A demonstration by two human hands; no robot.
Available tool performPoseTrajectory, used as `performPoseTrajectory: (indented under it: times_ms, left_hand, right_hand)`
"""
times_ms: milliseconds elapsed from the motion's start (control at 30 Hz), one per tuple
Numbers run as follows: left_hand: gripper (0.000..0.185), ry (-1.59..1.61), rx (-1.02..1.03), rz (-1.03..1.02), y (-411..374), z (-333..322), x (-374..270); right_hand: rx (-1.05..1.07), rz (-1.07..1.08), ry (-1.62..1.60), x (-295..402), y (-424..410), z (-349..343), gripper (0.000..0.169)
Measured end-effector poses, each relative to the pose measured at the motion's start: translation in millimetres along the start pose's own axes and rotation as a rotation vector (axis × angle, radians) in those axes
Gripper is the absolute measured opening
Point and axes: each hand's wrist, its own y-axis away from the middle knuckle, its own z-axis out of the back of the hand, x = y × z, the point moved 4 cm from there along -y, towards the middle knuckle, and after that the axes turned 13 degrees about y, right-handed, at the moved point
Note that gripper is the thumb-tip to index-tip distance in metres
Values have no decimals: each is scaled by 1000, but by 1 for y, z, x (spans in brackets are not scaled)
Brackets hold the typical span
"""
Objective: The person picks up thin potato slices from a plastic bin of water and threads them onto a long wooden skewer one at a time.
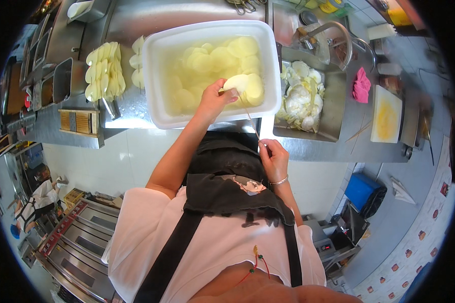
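In front of me stands a white plastic tub (212, 120) of cloudy water with many thin, pale potato slices (201, 62) in it. My left hand (217, 97) pinches a potato slice (236, 82) over the tub's near right part, at the tip of a thin wooden skewer (253, 123). Nearer my apron, my right hand (273, 157) grips the skewer's lower end between thumb and fingers. Another slice (254, 89) lies right behind the held one; whether it is on the skewer I cannot tell. Left of the tub lie skewered slices (105, 72) in rows, with more (137, 62) against its wall.
Peelings and pale vegetable pieces (301, 96) fill part of the steel sink (331, 113) at right, under a faucet (345, 38). Loose skewers (359, 132), a pink cloth (361, 86) and a white cutting board (386, 113) lie farther right. A wooden slicer (79, 122) is at left; another person (38, 206) is far left.
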Motion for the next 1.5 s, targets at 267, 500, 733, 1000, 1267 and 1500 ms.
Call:
performPoseTrajectory:
  times_ms: [267,500,733,1000,1267,1500]
  left_hand:
    - [29,157,-31,112,13,-32,4]
    - [14,153,-167,12,-8,-22,4]
    - [10,206,-237,-54,-5,-25,0]
    - [11,218,-222,-54,-5,-16,-3]
    - [18,363,-207,156,-10,-8,0]
    - [22,376,-44,320,-12,-8,1]
  right_hand:
    - [-90,9,-19,0,-6,-4,5]
    - [-136,92,82,-1,-5,3,7]
    - [-147,208,178,2,-7,9,9]
    - [-89,192,169,0,-5,11,9]
    - [-109,179,123,3,-5,5,7]
    - [-96,237,173,10,-23,0,8]
